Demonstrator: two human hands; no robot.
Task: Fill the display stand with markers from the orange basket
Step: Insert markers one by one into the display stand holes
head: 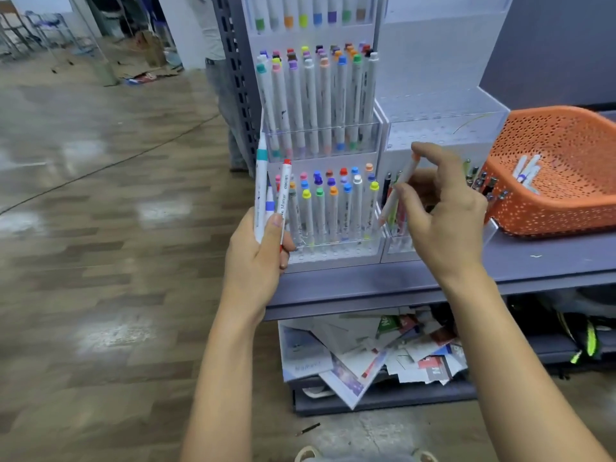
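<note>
Display stand (333, 258) beside orange basket (566, 208)

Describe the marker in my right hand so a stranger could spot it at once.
Find the orange basket on the grey shelf; just left of it, before the white display stand, hovers the right hand. It pinches one tilted white marker, orange cap uppermost. The left hand holds a bundle marked teal, blue and red.

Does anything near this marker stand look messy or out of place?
Yes: a jumbled heap of papers is crammed under the shelf, and a pencil lies loose on the floor in front.
</note>
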